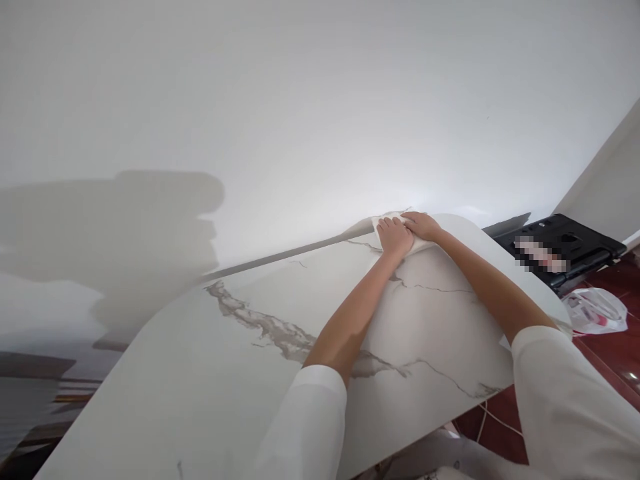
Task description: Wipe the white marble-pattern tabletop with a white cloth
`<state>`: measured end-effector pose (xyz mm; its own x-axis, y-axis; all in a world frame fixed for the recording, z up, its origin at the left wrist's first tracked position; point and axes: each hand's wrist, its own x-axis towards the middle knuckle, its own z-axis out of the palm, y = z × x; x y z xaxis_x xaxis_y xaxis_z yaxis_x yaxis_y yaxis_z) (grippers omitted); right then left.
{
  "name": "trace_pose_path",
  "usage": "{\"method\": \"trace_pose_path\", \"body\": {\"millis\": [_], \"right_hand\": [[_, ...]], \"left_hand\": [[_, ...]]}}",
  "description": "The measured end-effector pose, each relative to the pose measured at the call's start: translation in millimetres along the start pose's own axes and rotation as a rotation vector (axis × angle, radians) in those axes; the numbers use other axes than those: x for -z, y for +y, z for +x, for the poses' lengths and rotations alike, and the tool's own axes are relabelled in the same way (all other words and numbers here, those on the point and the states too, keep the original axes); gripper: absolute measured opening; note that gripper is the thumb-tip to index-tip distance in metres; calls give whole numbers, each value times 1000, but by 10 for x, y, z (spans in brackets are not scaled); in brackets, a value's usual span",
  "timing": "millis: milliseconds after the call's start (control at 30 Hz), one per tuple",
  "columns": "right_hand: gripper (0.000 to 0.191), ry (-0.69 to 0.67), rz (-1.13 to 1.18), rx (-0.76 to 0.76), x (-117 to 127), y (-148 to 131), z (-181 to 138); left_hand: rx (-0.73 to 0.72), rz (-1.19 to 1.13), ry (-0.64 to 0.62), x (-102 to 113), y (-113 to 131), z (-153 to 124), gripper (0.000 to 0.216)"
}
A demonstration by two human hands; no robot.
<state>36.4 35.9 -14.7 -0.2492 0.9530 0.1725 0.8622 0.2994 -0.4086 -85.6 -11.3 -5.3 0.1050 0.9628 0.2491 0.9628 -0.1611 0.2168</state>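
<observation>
Both my hands are together at the far edge of a white tabletop (pixel 165 373) with grey marble veining. Under my left hand (pixel 396 236) is a folded white cloth (pixel 424 249), pressed against the surface with the fingers laid over it. From the right, my right hand (pixel 423 225) reaches across the same cloth, its fingertips meeting my left hand. Part of the cloth is hidden beneath the hands, and so are some right fingers. Both arms are stretched forward in white sleeves.
A pale wall (pixel 310 120) rises right behind the table, with a shadow on its left. On the right, a black case (pixel 585 237) and a white plastic bag (pixel 597 310) rest beside the table over the dark red tiled floor (pixel 613 363). A white cable (pixel 483 420) lies below the near edge.
</observation>
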Motion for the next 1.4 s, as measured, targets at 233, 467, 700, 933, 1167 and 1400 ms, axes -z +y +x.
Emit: {"method": "trace_pose_path", "body": {"millis": [233, 467, 700, 933, 1167, 1400], "right_hand": [[49, -2, -88, 55, -17, -58, -280], [48, -19, -127, 87, 40, -188, -775], [50, -18, -142, 117, 56, -277, -1422], [52, 23, -163, 152, 108, -528, -2261], [53, 66, -194, 152, 95, -751, -2843], [49, 82, -123, 198, 174, -645, -2937]], "left_hand": [[-16, -12, 2, 41, 27, -274, 43], [-96, -37, -34, 171, 127, -705, 46], [-148, 30, -139, 463, 282, -1302, 42], [-265, 132, -183, 600, 391, -1989, 52], [-264, 96, -165, 686, 431, -2543, 54], [-239, 70, -129, 609, 579, -2620, 57]]}}
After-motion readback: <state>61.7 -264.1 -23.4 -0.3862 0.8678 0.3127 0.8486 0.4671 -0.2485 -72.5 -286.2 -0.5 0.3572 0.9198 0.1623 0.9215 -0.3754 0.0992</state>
